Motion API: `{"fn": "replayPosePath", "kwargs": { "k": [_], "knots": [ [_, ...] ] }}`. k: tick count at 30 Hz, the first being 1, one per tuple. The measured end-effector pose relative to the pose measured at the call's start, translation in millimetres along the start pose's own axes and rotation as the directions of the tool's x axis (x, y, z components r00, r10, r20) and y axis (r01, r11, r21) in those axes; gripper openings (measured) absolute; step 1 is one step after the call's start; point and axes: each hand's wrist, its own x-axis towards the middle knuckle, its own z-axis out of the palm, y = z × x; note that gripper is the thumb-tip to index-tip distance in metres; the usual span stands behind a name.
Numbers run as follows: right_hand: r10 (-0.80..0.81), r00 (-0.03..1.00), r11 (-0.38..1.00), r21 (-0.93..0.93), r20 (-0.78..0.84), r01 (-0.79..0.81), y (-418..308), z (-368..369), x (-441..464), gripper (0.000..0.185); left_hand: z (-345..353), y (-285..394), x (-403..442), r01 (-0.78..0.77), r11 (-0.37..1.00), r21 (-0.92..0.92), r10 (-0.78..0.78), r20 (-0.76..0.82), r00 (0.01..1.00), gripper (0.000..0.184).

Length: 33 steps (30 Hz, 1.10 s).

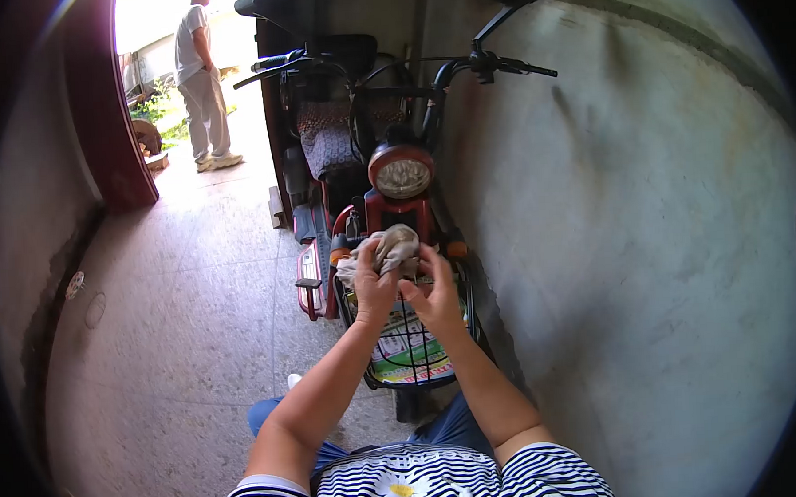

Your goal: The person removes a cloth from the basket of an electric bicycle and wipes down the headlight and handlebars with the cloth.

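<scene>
A crumpled, greyish-white cloth point(399, 245) is bunched up above the front basket point(413, 341) of a red electric bike, just below its round headlight point(401, 173). My left hand point(374, 281) has its fingers closed on the left side of the cloth. On the right of it, my right hand point(433, 287) has its fingers spread and curved, with the fingertips close to the cloth's edge; whether they touch it is unclear. Printed colourful paper lines the wire basket beneath my hands.
The handlebar point(435, 87) with two mirrors rises ahead. A concrete wall point(627, 203) runs along the right. At the upper left, a person point(203, 88) stands outside the dark red door frame point(108, 110). An orange indicator point(457, 249) sits beside the basket.
</scene>
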Motion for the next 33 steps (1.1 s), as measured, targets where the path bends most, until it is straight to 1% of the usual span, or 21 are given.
{"fn": "replayPosePath", "kwargs": {
  "k": [1, 2, 3, 4, 5, 7, 9, 10, 11, 13, 14, 15, 17, 19, 21, 23, 25, 27, 29, 31, 33],
  "knots": [
    [0.046, 0.999, 0.991, 0.128, 0.024, -0.048, 2, 10, -1, 0.07, 5, 6, 0, 0.168, 0.949, -0.268, -0.158, 0.061, 0.986, 0.043],
    [0.002, 1.0, 1.0, 0.02, -0.021, -0.001, 6, 11, 2, 0.064, 5, 13, -5, 0.347, 0.851, -0.395, -0.318, 0.139, 0.938, 0.048],
    [-0.047, 0.997, 0.995, -0.091, -0.061, 0.041, 7, 11, 9, 0.059, 2, 19, -7, 0.351, 0.85, -0.393, -0.321, 0.141, 0.936, 0.048],
    [-0.044, 0.997, 0.995, -0.091, -0.062, 0.039, 11, 11, 13, 0.059, -4, 23, -6, 0.438, 0.735, -0.518, -0.332, 0.289, 0.898, 0.05],
    [0.062, 0.996, 0.997, 0.046, -0.058, -0.059, 19, 11, 17, 0.056, -10, 25, -5, 0.528, 0.593, -0.608, -0.31, 0.432, 0.847, 0.052],
    [0.165, 0.985, 0.971, 0.181, -0.041, -0.155, 39, 11, 28, 0.054, -22, 20, -3, 0.57, 0.55, -0.611, -0.339, 0.46, 0.821, 0.057],
    [0.05, 0.993, 0.996, -0.072, -0.111, -0.058, 57, 11, 46, 0.047, -33, 3, 2, 0.401, 0.896, -0.194, -0.326, 0.327, 0.887, 0.061],
    [0.129, 0.966, 0.984, -0.092, -0.225, -0.153, 51, 9, 61, 0.042, -35, -2, 3, 0.191, 0.978, 0.083, -0.206, 0.253, 0.945, 0.058],
    [0.201, 0.919, 0.964, -0.101, -0.338, -0.248, 45, 8, 78, 0.037, -39, -10, 1, 0.042, 0.952, 0.303, -0.098, 0.172, 0.98, 0.053],
    [0.219, 0.866, 0.971, 0.013, -0.45, -0.238, 54, 12, 108, 0.033, -46, -21, -9, -0.328, 0.61, 0.722, 0.186, 0.271, 0.944, 0.051],
    [0.245, 0.798, 0.969, 0.127, -0.55, -0.211, 59, 16, 119, 0.03, -45, -26, -15, -0.209, 0.502, 0.839, -0.028, 0.257, 0.966, 0.048],
    [0.246, 0.798, 0.969, 0.126, -0.55, -0.212, 66, 25, 128, 0.03, -43, -33, -18, -0.333, 0.374, 0.866, 0.057, 0.337, 0.94, 0.043],
    [0.215, 0.691, 0.974, 0.096, -0.69, -0.207, 77, 52, 135, 0.028, -37, -22, -16, -0.307, 0.41, 0.859, 0.052, 0.314, 0.948, 0.039],
    [0.387, 0.589, 0.907, 0.178, -0.709, -0.382, 52, 70, 136, 0.033, -39, -26, -15, -0.298, 0.404, 0.865, 0.029, 0.313, 0.949, 0.038],
    [0.469, 0.503, 0.866, 0.265, -0.726, -0.424, 52, 89, 140, 0.04, -41, -30, -13, -0.294, 0.393, 0.871, 0.007, 0.317, 0.948, 0.037],
    [0.642, 0.447, 0.757, 0.42, -0.624, -0.501, 49, 115, 142, 0.04, -45, -35, -12, -0.319, 0.327, 0.89, -0.092, 0.366, 0.926, 0.04],
    [0.771, 0.541, 0.607, 0.644, -0.335, -0.466, 76, 163, 143, 0.041, -50, -33, -17, -0.354, 0.299, 0.886, -0.126, 0.405, 0.906, 0.045],
    [0.838, 0.52, 0.424, 0.797, -0.165, -0.431, 67, 186, 151, 0.04, -57, -48, -19, -0.272, 0.565, 0.779, 0.049, 0.297, 0.954, 0.046],
    [0.863, 0.498, 0.113, 0.927, 0.087, -0.357, 72, 171, 158, 0.036, -56, -38, -19, -0.287, 0.466, 0.837, 0.033, 0.308, 0.951, 0.04],
    [0.906, 0.408, 0.031, 0.94, 0.117, -0.34, 66, 129, 154, 0.032, -54, -39, -14, -0.397, 0.338, 0.853, -0.015, 0.427, 0.904, 0.03],
    [0.863, 0.483, -0.028, 0.969, 0.147, -0.246, 68, 83, 145, 0.031, -47, -35, -16, -0.366, 0.406, 0.837, 0.078, 0.368, 0.927, 0.017]
  ]
}}
